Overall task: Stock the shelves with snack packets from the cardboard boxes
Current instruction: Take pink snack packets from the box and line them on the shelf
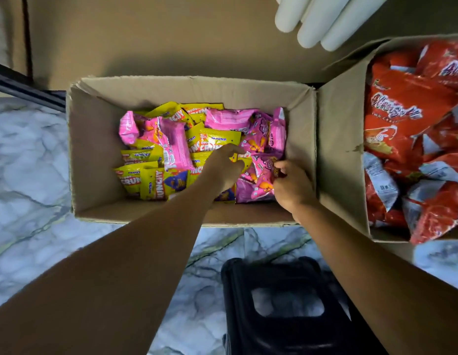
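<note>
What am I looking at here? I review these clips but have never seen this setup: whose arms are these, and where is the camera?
There is one picture, from a camera worn on a person's head, looking down at their own bare arms. Both hands are inside an open cardboard box on a marble-patterned floor. The left hand is closing on a yellow packet; the right hand pinches a pink packet. A second box to the right holds red packets. A black stool stands below. The white objects at the top I cannot identify.
</note>
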A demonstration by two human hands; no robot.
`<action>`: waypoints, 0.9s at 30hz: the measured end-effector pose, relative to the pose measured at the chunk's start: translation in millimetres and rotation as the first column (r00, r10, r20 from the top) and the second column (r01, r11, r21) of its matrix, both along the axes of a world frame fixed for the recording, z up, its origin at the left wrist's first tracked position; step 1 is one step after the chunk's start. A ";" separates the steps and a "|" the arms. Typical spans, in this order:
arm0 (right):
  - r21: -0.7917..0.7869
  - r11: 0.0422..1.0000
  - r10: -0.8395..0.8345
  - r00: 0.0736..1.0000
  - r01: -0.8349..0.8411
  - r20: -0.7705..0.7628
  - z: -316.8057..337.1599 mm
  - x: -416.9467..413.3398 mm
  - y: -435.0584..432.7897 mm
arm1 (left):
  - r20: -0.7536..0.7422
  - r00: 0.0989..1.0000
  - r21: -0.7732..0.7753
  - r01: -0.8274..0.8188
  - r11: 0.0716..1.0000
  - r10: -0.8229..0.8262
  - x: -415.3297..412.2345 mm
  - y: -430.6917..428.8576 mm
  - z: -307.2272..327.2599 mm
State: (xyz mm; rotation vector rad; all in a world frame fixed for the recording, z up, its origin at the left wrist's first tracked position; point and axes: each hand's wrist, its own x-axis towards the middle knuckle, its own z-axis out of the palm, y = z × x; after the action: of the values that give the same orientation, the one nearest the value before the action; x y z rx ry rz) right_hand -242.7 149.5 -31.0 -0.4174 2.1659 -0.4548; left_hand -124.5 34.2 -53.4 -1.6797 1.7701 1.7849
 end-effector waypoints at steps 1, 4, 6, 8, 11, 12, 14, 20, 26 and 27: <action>-0.004 1.000 -0.004 1.000 0.004 0.010 -3.7 -0.7 1.4 | 0.011 1.000 0.008 0.004 1.000 -0.004 -5.8 -2.0 -4.3; -0.013 0.999 0.033 0.999 -0.032 0.026 -12.1 -1.9 3.6 | 0.019 1.000 -0.010 0.018 1.000 -0.018 -20.0 -10.2 -13.3; -0.039 0.999 0.032 0.997 -0.029 0.069 -19.0 -0.4 3.1 | 0.014 0.999 -0.049 0.053 0.997 -0.052 -27.2 -14.7 -17.1; -0.037 0.999 0.028 0.998 -0.026 0.063 -23.1 4.2 1.1 | 0.037 0.994 -0.111 0.109 0.988 -0.105 -33.5 -19.2 -22.4; -0.148 0.987 -0.040 0.984 0.066 0.172 -25.7 14.3 -5.3 | 0.049 0.985 -0.179 0.172 0.969 -0.166 -44.0 -27.4 -33.0; -0.157 0.980 -0.092 0.974 0.126 0.208 -27.0 16.9 -7.3 | 0.059 0.980 -0.197 0.200 0.960 -0.192 -47.6 -30.5 -36.8; -0.124 0.961 -0.216 0.952 0.247 0.217 -30.2 21.1 -10.2 | 0.082 0.970 -0.211 0.243 0.947 -0.230 -55.7 -35.7 -43.0; -0.170 0.942 -0.257 0.947 0.290 0.190 -40.9 22.3 -3.6 | 0.124 0.928 -0.186 0.371 0.910 -0.353 -70.3 -40.2 -62.5; -0.180 0.946 -0.235 0.954 0.268 0.185 -29.2 15.5 5.7 | 0.108 0.949 -0.168 0.311 0.936 -0.296 -60.7 -42.2 -54.5; -0.179 0.951 -0.220 0.959 0.251 0.177 -24.1 15.2 5.7 | 0.082 0.955 -0.163 0.296 0.941 -0.286 -55.9 -44.0 -48.2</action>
State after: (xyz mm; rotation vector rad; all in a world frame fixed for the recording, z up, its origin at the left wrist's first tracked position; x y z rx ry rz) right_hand -227.6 155.2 -55.0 -0.2224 2.0331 -0.8178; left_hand -180.5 -9.9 -101.6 -1.4131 2.0733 1.4805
